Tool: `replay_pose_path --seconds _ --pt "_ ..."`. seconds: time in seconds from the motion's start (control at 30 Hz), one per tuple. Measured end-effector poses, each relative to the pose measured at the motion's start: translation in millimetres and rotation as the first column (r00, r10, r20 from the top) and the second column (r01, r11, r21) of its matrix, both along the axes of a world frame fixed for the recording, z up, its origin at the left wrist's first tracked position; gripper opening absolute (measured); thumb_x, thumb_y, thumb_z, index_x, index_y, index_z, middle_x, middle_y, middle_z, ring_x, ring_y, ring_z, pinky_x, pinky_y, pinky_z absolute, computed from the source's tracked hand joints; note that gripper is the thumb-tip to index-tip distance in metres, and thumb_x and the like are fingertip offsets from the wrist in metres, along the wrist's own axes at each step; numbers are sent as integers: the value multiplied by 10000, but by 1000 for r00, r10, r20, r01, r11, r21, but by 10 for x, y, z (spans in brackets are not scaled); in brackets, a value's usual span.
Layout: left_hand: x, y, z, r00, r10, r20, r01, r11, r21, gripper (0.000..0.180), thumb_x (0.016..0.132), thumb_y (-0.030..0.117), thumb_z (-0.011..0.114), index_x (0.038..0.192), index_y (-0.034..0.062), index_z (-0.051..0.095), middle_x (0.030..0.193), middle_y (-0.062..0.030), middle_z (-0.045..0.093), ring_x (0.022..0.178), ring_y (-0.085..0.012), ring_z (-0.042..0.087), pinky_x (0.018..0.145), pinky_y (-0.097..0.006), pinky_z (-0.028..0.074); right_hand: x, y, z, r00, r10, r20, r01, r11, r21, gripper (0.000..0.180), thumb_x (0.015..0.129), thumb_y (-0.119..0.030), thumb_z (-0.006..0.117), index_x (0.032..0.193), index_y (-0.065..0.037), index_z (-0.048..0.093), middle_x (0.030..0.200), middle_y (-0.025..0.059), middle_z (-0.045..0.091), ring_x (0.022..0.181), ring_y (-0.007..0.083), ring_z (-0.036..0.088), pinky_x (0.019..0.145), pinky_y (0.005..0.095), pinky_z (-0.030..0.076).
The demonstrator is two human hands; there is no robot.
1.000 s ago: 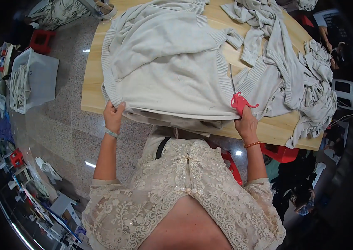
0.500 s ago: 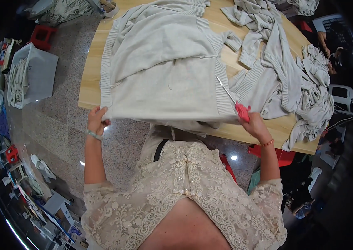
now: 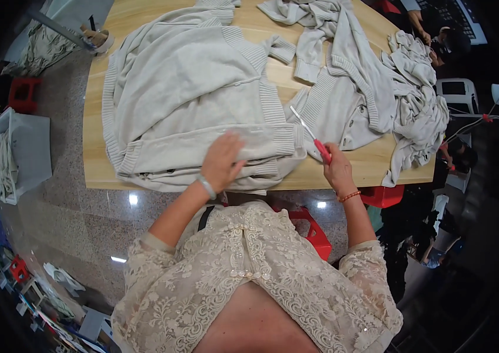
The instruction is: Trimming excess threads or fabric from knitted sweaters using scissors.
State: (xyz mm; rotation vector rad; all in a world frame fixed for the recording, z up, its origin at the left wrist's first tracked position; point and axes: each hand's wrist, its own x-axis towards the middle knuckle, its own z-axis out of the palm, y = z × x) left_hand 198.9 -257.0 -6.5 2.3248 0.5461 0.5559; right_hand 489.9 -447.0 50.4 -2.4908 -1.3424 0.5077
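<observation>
A light grey knitted cardigan (image 3: 184, 106) lies spread on the wooden table in front of me, its near part folded over into a band with ribbed edges. My left hand (image 3: 223, 162) rests on that band, fingers stretched out and slightly blurred, holding nothing. To the right of the cardigan, my right hand (image 3: 338, 169) grips the red handle of a pair of scissors (image 3: 322, 149). Their silver blades point up and left, over the ribbed edge of another grey knit garment with buttons (image 3: 349, 117).
More grey knitwear is heaped along the right of the wooden table (image 3: 99, 123). On the floor at left stand a white bin (image 3: 31, 153) of knit pieces and a red stool (image 3: 24, 94). Another red stool (image 3: 313, 232) is close by me. Another person's hand (image 3: 425, 36) shows at far right.
The cardigan's near edge, earlier held stretched between both hands, now lies folded over on the garment. My left hand let go and moved right onto it; my right still holds the scissors.
</observation>
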Motion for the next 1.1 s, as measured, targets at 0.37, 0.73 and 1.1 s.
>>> replay_pose_path --seconds 0.37,0.73,1.1 --pt "983 -206 -441 880 -246 -407 391 861 326 639 915 541 457 1418 148 431 1545 -66 283 1462 -283 126 1173 -541 28 -108 -379 333 984 172 -50 -179 928 -327 206 861 -150 610 1038 -81 530 765 191 632 748 390 623 646 478 468" --pt "983 -200 -672 953 -204 -222 287 841 459 568 898 385 426 1396 115 451 1546 -107 288 1466 -309 136 1174 -552 17 -1151 1051 282 797 597 -89 -598 801 15 232 810 -205 652 1013 -120 576 693 158 636 660 364 635 587 467 483" --pt "826 -182 -508 939 -254 -234 296 941 167 669 868 489 578 1368 60 457 1515 -167 307 1435 -319 212 1170 -498 119 -145 -339 518 991 124 -52 -135 935 -329 237 860 -251 645 1019 -81 599 755 219 639 732 425 620 629 499 473"
